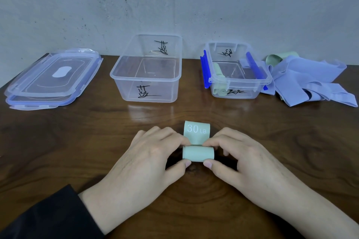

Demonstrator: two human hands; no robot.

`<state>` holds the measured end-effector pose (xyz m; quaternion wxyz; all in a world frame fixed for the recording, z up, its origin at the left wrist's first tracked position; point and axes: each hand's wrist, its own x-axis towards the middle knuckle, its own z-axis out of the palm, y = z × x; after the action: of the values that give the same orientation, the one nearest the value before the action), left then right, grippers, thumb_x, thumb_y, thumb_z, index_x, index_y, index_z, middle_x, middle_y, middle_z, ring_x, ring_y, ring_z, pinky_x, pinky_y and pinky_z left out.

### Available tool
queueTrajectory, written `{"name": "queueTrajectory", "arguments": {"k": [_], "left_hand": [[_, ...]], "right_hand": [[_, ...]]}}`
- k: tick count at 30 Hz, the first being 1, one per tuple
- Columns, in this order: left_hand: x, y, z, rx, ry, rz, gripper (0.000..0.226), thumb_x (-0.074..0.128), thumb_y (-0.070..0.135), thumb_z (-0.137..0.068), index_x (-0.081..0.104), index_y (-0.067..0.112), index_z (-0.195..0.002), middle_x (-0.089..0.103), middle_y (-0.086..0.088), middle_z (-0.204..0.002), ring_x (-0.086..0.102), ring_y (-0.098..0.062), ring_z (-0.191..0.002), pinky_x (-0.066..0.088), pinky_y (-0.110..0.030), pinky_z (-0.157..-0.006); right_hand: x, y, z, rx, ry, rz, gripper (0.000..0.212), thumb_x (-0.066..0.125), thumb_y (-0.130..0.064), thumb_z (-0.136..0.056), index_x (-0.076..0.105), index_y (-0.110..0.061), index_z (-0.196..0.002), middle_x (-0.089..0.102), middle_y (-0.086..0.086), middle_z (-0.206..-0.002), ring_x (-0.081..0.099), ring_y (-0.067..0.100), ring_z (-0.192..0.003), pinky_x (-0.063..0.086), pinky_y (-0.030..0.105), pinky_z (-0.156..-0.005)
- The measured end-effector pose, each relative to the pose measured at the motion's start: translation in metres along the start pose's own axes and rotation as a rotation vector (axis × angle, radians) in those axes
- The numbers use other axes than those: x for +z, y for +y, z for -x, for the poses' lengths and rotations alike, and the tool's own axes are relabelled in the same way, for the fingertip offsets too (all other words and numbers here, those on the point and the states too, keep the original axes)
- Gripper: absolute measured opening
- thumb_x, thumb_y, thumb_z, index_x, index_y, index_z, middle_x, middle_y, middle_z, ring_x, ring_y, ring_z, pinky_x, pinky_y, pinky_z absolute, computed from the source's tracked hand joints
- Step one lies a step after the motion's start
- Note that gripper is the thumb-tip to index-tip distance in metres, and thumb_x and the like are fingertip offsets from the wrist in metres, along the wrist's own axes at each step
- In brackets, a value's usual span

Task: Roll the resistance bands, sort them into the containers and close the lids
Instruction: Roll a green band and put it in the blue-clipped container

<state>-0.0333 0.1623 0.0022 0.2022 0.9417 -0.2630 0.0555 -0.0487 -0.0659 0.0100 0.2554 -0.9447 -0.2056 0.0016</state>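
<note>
Green rubber sat pinched at both ends: your left hand [155, 153] and right hand [240, 153] were each clamped on the green band [198, 153], mostly rolled, its "30 LB" tail lying flat toward 12 o'clock on the bench [77, 141]. You were mid-roll; finishing likely called for even pressure so the coil stayed tight. At 1 o'clock the small container [236, 81] held green rolls already, the likely destination. The large container [146, 77] at 11 o'clock stood empty, lids [52, 77] at 10, loose bands [307, 81] at 2.
</note>
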Motion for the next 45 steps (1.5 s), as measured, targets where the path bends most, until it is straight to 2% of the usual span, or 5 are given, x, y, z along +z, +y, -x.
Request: {"name": "queueTrajectory", "arguments": {"k": [12,18,25,31,45], "left_hand": [[0.002,-0.0008,0.0,-0.007,0.003,-0.024,0.033,0.046,0.059,-0.082,0.057,0.043,-0.109,0.05,0.024,-0.095,0.047,-0.003,-0.088,0.039,-0.024,-0.076],[0.0006,0.0,0.0001,-0.006,-0.006,-0.022,0.037,0.041,0.06,-0.087,0.059,0.043,-0.114,0.05,0.024,-0.098,0.047,-0.003,-0.092,0.041,-0.026,-0.081],[0.0018,-0.0007,-0.0004,0.0,-0.001,-0.027,0.036,0.047,0.061,-0.081,0.056,0.043,-0.111,0.049,0.024,-0.096,0.049,-0.004,-0.089,0.042,-0.027,-0.077],[0.0011,-0.0009,0.0004,0.003,0.01,-0.011,0.037,0.046,0.059,-0.085,0.06,0.04,-0.114,0.05,0.023,-0.097,0.048,-0.002,-0.091,0.042,-0.029,-0.079],[0.001,-0.0013,-0.0015,0.011,0.019,-0.031,0.033,0.042,0.057,-0.089,0.057,0.043,-0.115,0.048,0.023,-0.1,0.047,-0.004,-0.092,0.041,-0.029,-0.081]], "right_hand": [[0.0008,0.0005,0.0,0.003,-0.011,0.011,0.031,0.054,-0.054,-0.088,0.06,-0.043,-0.116,0.049,-0.027,-0.108,0.045,-0.003,-0.107,0.036,0.009,-0.079],[0.001,-0.0004,-0.0008,0.014,-0.01,0.007,0.033,0.065,-0.049,-0.086,0.057,-0.044,-0.117,0.047,-0.029,-0.103,0.043,-0.006,-0.104,0.034,0.006,-0.075],[-0.0008,0.0,0.0005,-0.002,-0.014,-0.006,0.032,0.053,-0.054,-0.088,0.06,-0.043,-0.118,0.049,-0.027,-0.11,0.046,-0.001,-0.107,0.039,0.012,-0.082],[0.0003,-0.0003,-0.0001,0.001,0.013,-0.022,0.027,0.066,-0.049,-0.083,0.056,-0.046,-0.108,0.047,-0.028,-0.102,0.048,0.002,-0.101,0.038,0.009,-0.073],[0.0004,0.0006,-0.0004,-0.01,0.067,-0.056,0.019,0.057,-0.051,-0.087,0.06,-0.045,-0.105,0.048,-0.024,-0.099,0.051,0.006,-0.1,0.04,0.011,-0.076]]}}
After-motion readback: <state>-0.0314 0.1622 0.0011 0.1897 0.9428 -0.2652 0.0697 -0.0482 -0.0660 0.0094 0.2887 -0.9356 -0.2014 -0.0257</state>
